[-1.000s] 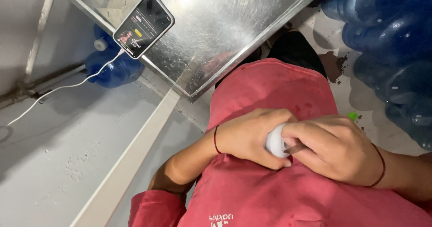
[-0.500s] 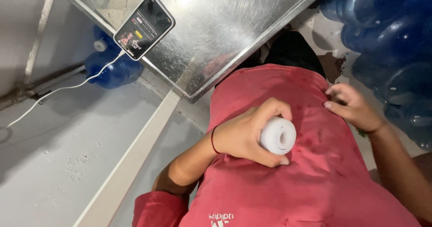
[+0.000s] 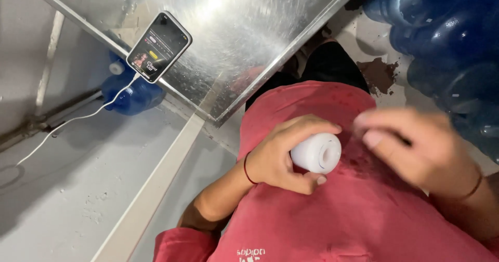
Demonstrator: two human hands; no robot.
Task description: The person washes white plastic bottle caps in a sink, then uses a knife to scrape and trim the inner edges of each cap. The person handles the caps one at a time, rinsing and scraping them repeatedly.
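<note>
Left hand (image 3: 278,155) fingers wrap white roll (image 3: 316,153); blurred right hand (image 3: 416,150) seemingly open.

Red shirt (image 3: 332,215), dark wristbands, black trousers (image 3: 327,67)

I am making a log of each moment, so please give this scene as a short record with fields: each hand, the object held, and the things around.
left hand: grips the white cap, held against the red shirt
right hand: blurred, open, apart from the cap, holds nothing
held object: white cap, round, hollow end facing the camera
metal table: wet, shiny
phone: lies on the table, screen lit, white cable plugged in
blue water jugs: stacked at upper right
</note>
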